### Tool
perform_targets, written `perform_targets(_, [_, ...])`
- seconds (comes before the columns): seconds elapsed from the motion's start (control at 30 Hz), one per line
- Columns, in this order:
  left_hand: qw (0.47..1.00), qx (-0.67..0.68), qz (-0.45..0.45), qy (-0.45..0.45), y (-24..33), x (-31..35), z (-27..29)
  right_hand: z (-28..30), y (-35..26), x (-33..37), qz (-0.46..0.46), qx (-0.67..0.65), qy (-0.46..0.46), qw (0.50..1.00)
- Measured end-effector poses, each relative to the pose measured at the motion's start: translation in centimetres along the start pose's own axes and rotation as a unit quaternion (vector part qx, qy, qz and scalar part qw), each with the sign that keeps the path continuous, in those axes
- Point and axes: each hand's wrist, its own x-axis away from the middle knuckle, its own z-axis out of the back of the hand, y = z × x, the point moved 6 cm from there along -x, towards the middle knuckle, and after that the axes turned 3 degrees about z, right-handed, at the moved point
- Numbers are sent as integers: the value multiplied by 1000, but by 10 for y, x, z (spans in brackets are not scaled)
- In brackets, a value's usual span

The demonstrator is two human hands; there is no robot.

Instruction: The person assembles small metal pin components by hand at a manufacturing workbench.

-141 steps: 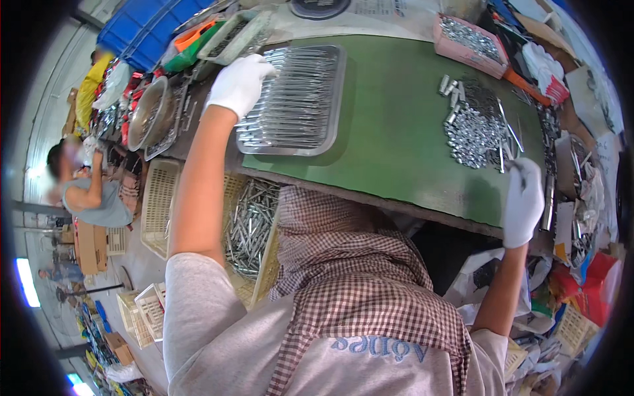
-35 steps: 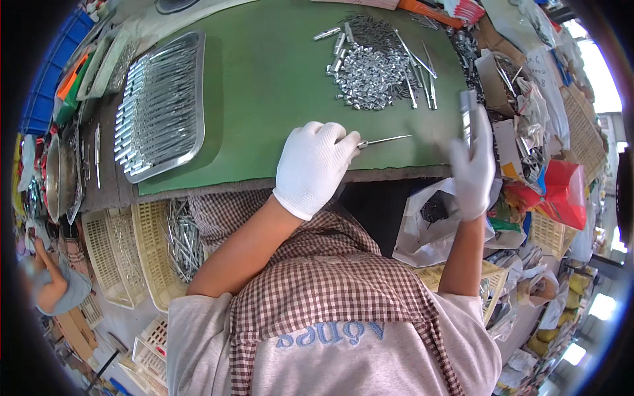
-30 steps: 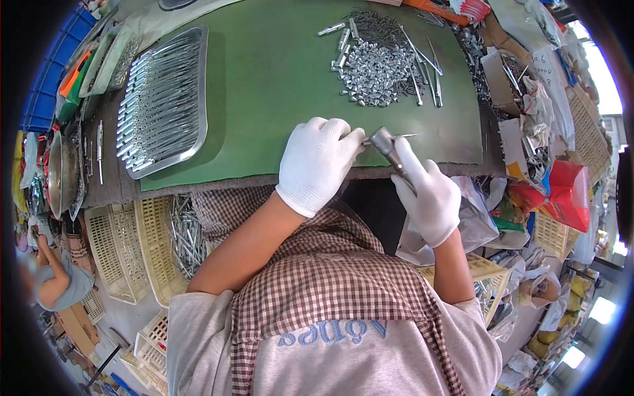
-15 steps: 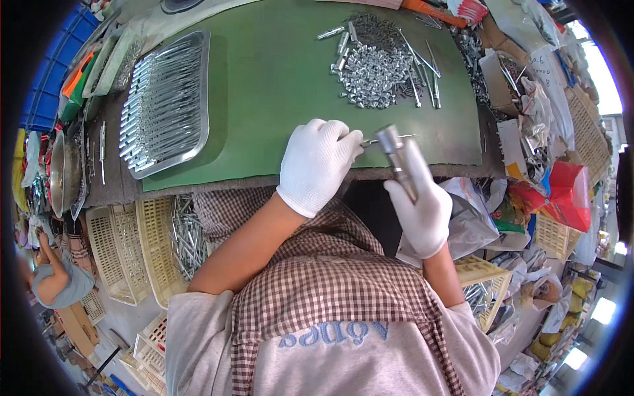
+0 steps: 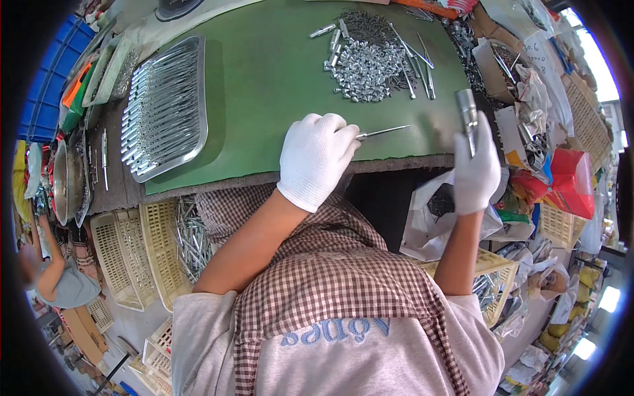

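Note:
My gloved left hand (image 5: 312,158) is closed over the near edge of the green mat (image 5: 264,86). From its fingers a slim, pointed metal rod (image 5: 386,131) sticks out to the right; its other end is hidden in the glove. Farther right, beyond the mat's near corner, my gloved right hand (image 5: 478,171) grips a thick, stepped silver metal cylinder (image 5: 466,104), held upright and somewhat blurred. On the far part of the mat lies a pile of small silver metal pieces (image 5: 366,72), beside dark thin pins (image 5: 370,30) and several longer metal rods (image 5: 422,66).
A metal tray (image 5: 203,99) full of slender silver rods stands on the left. Cream plastic baskets (image 5: 158,244) sit below the table's edge. At right are an open carton (image 5: 492,69), a red bag (image 5: 571,181) and a white bag (image 5: 422,231). Another person (image 5: 63,284) is at far left.
My right hand has swung right with the metal cylinder, away from the rod and my left hand. The left hand keeps its hold in nearly the same place, and the rod now shows clearly.

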Motion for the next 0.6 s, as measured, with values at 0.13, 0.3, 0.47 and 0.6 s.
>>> perform_targets(0.13, [1000, 19, 5, 16, -1, 0, -4, -17, 49, -21, -19, 169, -22, 985])
perform_targets(0.3, [999, 31, 38, -7, -4, -2, 1, -19, -88, -13, 280, -152, -62, 946])
perform_targets(0.47, [997, 65, 42, -15, -6, -3, 1, -49, -92, 2, 247, -229, -113, 935])
perform_targets(0.6, [996, 75, 50, -26, -8, -3, 1, -46, -95, 0, 236, -241, -105, 936])
